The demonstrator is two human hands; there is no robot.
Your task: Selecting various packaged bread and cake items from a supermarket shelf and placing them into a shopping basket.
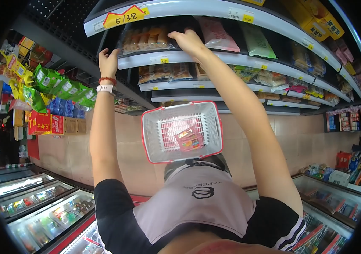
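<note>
Both my arms reach up to a shelf holding a clear pack of bread rolls (147,39). My left hand (108,58) is at the pack's left end, fingers partly bent; whether it grips the wrapper cannot be told. At the right end of the pack, my right hand (187,39) has its thumb stretched towards the rolls, other fingers partly hidden. Beside that hand lie a pink-and-white bag (218,35) and a green bag (258,39). A grey shopping basket with a red rim (182,131) is below, in front of my body, with pink packets (189,138) inside.
Lower shelves carry packaged bread (180,70) and other bagged foods. On the left hang green snack bags (63,85) near a dark metal rack, with red boxes (39,122) beneath. Glass-topped freezers (53,219) stand behind on both sides. Yellow boxes (314,22) sit upper right.
</note>
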